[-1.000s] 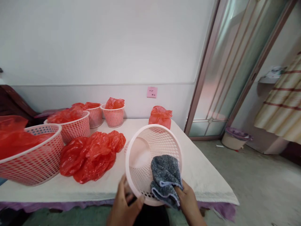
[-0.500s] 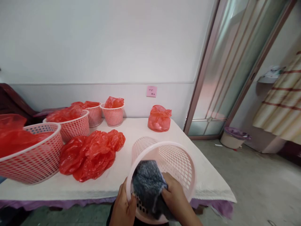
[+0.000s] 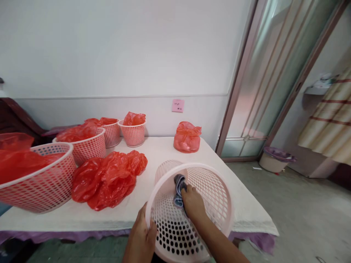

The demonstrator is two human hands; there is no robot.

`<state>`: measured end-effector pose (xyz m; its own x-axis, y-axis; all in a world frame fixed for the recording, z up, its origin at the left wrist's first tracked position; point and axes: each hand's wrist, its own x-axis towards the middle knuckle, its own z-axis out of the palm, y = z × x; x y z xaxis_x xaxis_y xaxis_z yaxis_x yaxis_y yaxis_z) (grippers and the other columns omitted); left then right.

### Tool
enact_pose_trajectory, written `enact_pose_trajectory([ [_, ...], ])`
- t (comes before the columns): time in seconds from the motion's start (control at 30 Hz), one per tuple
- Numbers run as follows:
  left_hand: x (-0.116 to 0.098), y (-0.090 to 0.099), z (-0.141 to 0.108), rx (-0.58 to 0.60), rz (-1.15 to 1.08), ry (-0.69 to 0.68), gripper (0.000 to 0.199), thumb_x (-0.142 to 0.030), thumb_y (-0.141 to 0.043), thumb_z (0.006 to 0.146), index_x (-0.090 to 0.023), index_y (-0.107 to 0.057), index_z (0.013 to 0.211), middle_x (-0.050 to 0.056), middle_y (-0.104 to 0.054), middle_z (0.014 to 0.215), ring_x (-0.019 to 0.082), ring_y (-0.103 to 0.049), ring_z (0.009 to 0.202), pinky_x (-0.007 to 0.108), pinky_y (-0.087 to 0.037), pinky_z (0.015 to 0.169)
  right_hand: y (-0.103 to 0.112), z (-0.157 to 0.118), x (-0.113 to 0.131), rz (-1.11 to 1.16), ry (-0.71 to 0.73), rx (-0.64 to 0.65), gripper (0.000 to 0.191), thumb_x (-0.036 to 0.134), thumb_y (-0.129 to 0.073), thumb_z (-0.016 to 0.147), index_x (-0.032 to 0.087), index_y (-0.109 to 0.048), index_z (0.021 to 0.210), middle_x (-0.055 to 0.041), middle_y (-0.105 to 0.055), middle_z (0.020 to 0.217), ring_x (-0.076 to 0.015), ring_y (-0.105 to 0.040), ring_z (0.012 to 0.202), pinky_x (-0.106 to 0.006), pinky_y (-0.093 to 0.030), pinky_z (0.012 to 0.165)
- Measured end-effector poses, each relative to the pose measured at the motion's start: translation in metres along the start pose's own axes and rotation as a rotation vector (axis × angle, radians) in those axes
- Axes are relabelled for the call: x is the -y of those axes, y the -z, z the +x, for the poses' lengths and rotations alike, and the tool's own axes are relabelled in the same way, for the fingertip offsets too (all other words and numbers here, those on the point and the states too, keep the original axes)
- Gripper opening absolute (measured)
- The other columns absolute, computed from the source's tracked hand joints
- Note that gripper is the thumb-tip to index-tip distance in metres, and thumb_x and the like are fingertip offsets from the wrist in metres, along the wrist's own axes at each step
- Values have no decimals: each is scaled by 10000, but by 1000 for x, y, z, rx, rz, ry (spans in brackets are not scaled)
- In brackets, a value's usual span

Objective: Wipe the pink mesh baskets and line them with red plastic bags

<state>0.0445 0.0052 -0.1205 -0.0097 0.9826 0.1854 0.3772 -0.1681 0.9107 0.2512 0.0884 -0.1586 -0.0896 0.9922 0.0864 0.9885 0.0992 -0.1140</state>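
A person's left hand is steadying a tilted pale pink basket at the near edge of a tabletop, its mouth facing the wearer, while the right hand is holding a dark grey cloth inside it. The left grip is closing on the rim, thumb at the edge and fingers passing outside; the right grip is closing around the bunched cloth, which is lying against the inner wall near the base. Whether the tabletop is bearing any of the basket's weight, one cannot tell.

Working the cloth around the inside well is likely calling for a firm left grip on the rim, turning the basket little by little, with the right hand pressing evenly and following the curve where wall and base are meeting. Loose folds could be catching in the mesh holes.

A white cover is draping the tabletop, with purple fabric showing beneath its near edge. Four lined baskets are standing to the left beside a heap of red plastic bags; a red bundle is sitting near the wall, below a pink note. To the right, a glazed door, a bin and a striped curtain are flanking grey floor.
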Motion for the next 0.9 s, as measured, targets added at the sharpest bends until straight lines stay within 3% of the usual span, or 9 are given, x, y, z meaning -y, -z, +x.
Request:
enact_pose_trajectory([
  [0.17, -5, -5, 7, -3, 145, -47, 461, -285, -423, 886, -148, -476, 1323, 136, -574, 1264, 260, -526, 1226, 463, -364, 1090, -14, -7, 19, 69, 49, 66, 264, 160, -512, 815, 222, -644, 1036, -93, -640, 1072, -218, -641, 888, -289, -481, 730],
  [0.23, -3, -2, 11, -4, 170, -56, 436, -285, -397, 897, -150, -493, 1300, 133, -579, 1239, 254, -544, 1193, 461, -390, 1064, -15, -10, 24, 82, 85, 86, 239, 162, -525, 810, 226, -668, 989, -79, -654, 1056, -224, -639, 911, -287, -482, 744],
  [0.37, -2, 2, 19, -52, 145, -32, 399, -289, -411, 887, -127, -535, 1230, 141, -611, 1165, 273, -560, 1149, 480, -411, 1028, 3, -3, 4, 68, 38, 58, 309, 61, -412, 830, 139, -700, 912, -178, -640, 1102, -316, -596, 1010, -375, -479, 771],
  [0.5, -10, -1, 21, -50, 122, 3, 386, -278, -395, 885, -133, -532, 1215, 144, -593, 1186, 273, -540, 1171, 479, -388, 1045, 20, 2, -20, 125, -74, -14, 375, 19, -352, 829, 87, -670, 1016, -250, -600, 1171, -345, -585, 1032, -430, -467, 800],
  [0.57, -15, -5, 19, -43, 109, 11, 418, -274, -382, 885, -134, -499, 1262, 145, -570, 1226, 264, -515, 1212, 465, -366, 1068, 15, 2, -18, 215, -106, -17, 329, 33, -423, 803, 95, -666, 1015, -231, -636, 1123, -316, -626, 958, -405, -480, 782],
  [0.67, -20, -11, 11, -30, 64, 3, 473, -268, -415, 861, -147, -470, 1315, 138, -568, 1253, 263, -506, 1240, 450, -360, 1080, -3, 7, -1, 423, -106, -8, 243, 47, -542, 727, 148, -689, 892, -110, -718, 954, -234, -667, 860, -305, -498, 763],
  [0.73, -19, -14, 5, -22, 31, 18, 485, -270, -454, 836, -156, -493, 1305, 134, -580, 1261, 271, -513, 1241, 449, -361, 1084, -13, 19, 12, 567, -139, -55, 205, 84, -537, 776, 168, -686, 888, -63, -730, 907, -193, -669, 846, -265, -507, 750],
  [0.9, -8, -14, -2, -68, -1, 27, 502, -279, -463, 821, -137, -501, 1301, 145, -572, 1306, 278, -486, 1273, 472, -305, 1126, -15, 55, 13, 846, -286, -262, 235, 292, -516, 930, 153, -611, 1093, -67, -681, 1021, -170, -649, 837, -337, -545, 737],
])
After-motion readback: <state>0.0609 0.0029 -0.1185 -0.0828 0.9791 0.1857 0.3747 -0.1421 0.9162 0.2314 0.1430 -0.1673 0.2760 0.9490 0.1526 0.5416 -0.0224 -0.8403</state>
